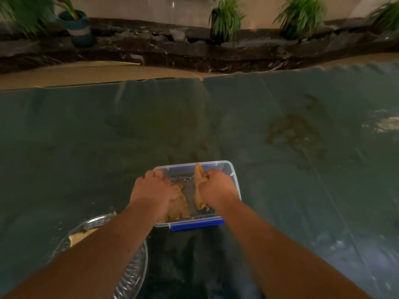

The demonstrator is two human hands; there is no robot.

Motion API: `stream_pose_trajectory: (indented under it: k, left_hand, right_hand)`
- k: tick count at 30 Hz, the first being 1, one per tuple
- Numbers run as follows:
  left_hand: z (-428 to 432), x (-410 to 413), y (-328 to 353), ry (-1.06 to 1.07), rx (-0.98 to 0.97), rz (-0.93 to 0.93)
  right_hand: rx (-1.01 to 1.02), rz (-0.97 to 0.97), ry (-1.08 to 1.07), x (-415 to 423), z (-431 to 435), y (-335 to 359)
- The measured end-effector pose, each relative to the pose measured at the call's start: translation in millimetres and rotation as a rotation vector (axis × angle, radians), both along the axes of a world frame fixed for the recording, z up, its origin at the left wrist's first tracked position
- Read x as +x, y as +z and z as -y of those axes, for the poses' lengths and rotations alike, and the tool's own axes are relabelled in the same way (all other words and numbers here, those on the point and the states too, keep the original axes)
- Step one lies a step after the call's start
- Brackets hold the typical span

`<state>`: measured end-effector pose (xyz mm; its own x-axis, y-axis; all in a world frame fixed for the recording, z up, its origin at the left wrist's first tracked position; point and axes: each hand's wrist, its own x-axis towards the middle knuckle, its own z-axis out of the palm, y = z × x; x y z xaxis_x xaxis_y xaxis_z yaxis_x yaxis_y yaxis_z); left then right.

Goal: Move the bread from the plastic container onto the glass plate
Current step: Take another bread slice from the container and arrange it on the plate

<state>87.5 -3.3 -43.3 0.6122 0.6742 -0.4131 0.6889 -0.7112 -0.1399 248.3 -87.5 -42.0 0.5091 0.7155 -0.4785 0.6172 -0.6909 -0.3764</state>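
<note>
1. I see a dark green sheet spread as the work surface, filling most of the frame from left edge to right.
2. A seam runs down the sheet from top centre, and brownish stains mark it at right of centre.
3. A clear plastic container with blue clips sits directly on it, just below the middle of the frame.
4. A glass plate rests on it at lower left, near the container's closer left corner.
5. Something pale lies at the far right edge; I cannot tell what.
</note>
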Motion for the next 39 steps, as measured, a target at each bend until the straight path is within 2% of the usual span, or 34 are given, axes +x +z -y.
stream_pose_trajectory:
  k: [4,7,12,16,19,23,26,30,35,39]
  left_hand:
    - [0,6,-8,-0.011,0.022,-0.107]
    - [0,6,-13,0.020,0.042,-0.071]
    - [-1,2,-13,0.129,-0.010,0.185]
    - [-9,-9,1,0.431,-0.250,0.400]
    - [-25,-36,16,0.569,-0.315,0.608]
    - [-42,-86,44,0.764,-0.463,0.859]
    - [-50,-129,58,0.920,-0.617,0.926]
    - [-48,-194,62,1.017,-0.740,0.847]
    - [-30,-269,47,1.036,-0.875,0.576]
    - [-12,-312,19,1.103,-1.015,0.497]
  right_hand:
    - [0.042,-0.126,-0.137,11,11,-10]
    - [0.090,-0.155,-0.147,13,16,-17]
    - [0.082,-0.109,-0.078,10,17,-21]
    - [0.138,-0.106,-0.077,0,11,-7]
    - [0.204,-0.130,-0.101,-15,1,15]
    - [0.289,-0.229,-0.143,-49,-15,46]
    - [0.334,-0.323,-0.157,-81,-24,64]
    - [0.295,-0.442,-0.133,-129,-28,64]
    - [0.088,-0.550,-0.065,-186,-16,30]
    - [-0.049,-0.598,-0.109,-214,-10,2]
